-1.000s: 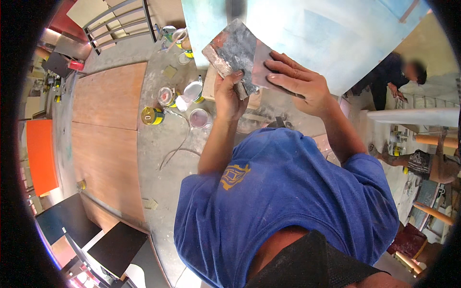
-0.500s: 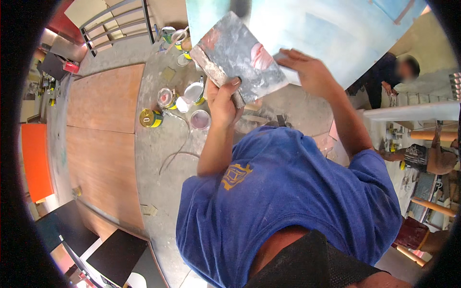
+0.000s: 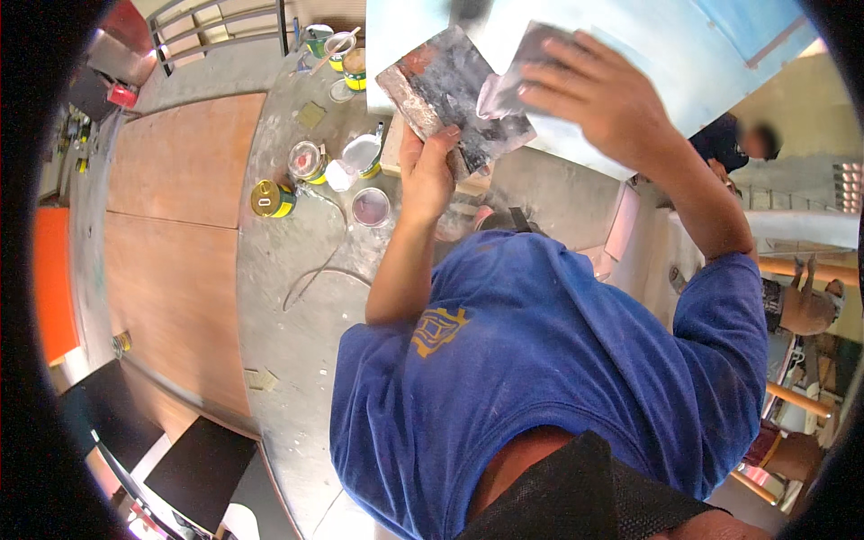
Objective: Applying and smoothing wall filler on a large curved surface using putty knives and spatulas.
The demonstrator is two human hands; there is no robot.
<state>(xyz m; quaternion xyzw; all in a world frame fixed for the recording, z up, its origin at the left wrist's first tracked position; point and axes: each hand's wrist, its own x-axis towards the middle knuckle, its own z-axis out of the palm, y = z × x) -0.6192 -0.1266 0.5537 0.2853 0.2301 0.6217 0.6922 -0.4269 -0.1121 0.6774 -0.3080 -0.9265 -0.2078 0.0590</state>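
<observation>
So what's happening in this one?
A person in a blue shirt holds a smeared flat board up in the left hand. The right hand presses a flat blade at the board's edge, before a pale blue panel. Paint cans sit on the concrete floor.

Two hands – left [image 3: 427, 171], right [image 3: 598, 94], one smeared board [image 3: 445, 90], about five paint cans [image 3: 272, 198].

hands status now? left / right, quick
Left hand: closed, gripping the lower edge of the smeared flat board.
Right hand: closed over a thin flat blade, pressed on the board; grip detail cannot be told.
</observation>
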